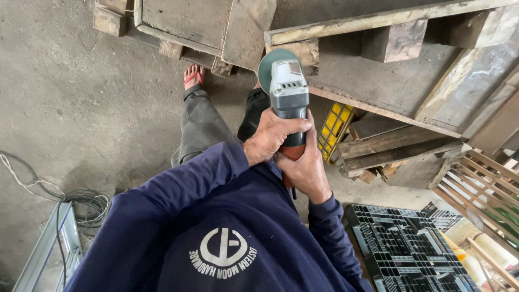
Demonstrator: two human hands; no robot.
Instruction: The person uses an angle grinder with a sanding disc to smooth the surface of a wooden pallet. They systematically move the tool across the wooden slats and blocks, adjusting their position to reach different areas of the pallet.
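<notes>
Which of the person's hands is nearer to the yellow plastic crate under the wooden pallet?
Right. The right hand grips the grey angle grinder on the side facing the yellow plastic crate; the left hand wraps the grinder's far side.

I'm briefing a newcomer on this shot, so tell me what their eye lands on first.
First comes the grey angle grinder at centre, its round disc beside a worn wooden pallet. Both hands grip its body: the left hand wraps it from the side and the right hand holds below. A black plastic pallet lies at lower right.
</notes>
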